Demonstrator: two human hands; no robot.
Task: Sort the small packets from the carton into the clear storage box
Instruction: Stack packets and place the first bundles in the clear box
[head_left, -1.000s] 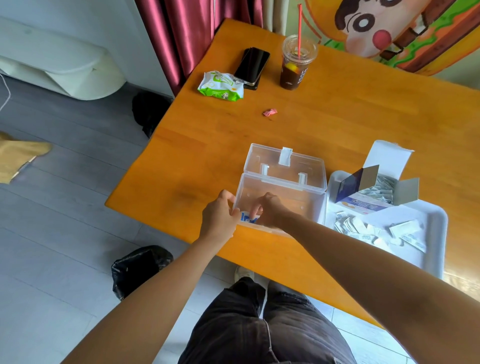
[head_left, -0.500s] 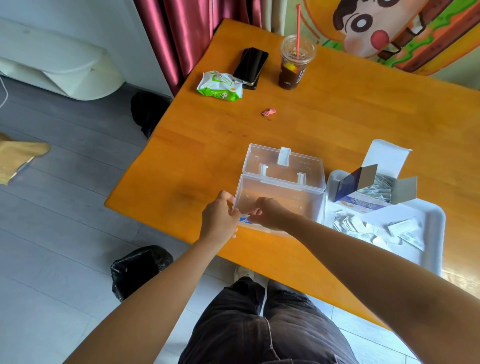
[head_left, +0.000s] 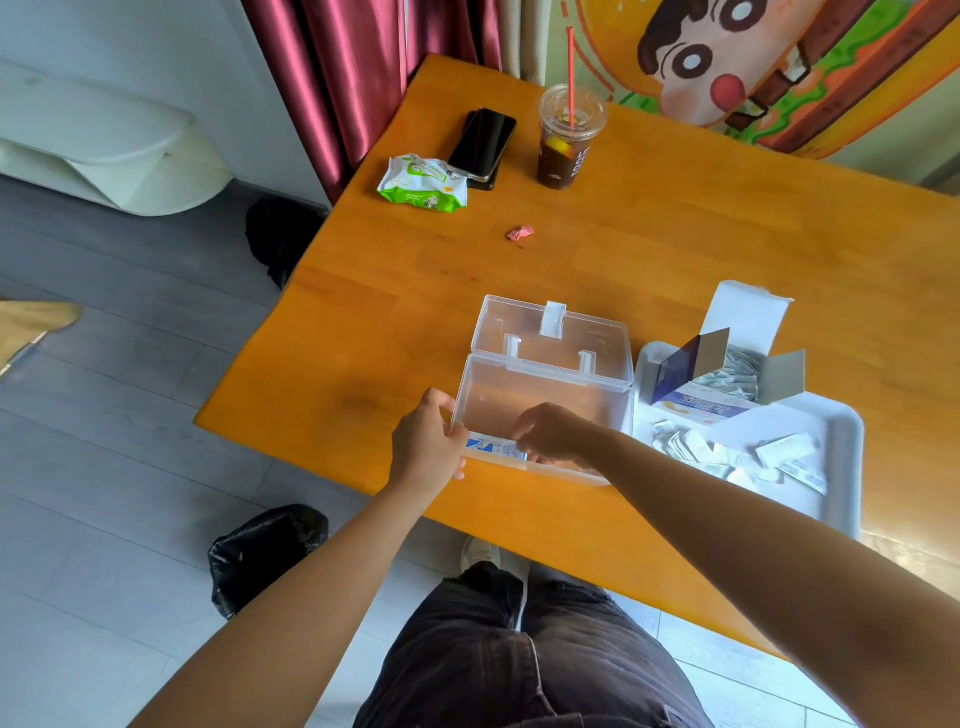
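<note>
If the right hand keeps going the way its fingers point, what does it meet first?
Likely the packets lying at the near-left end of the clear storage box, then the box's left wall, where the left hand grips. Depth is unclear.

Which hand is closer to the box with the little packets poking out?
Right. The right hand is inside the clear storage box, next to the carton; the left hand holds the box's far corner.

Your left hand (head_left: 427, 448) grips the clear box (head_left: 545, 400) corner; your right hand (head_left: 553, 434) reaches inside beside a packet (head_left: 491, 448).
</note>
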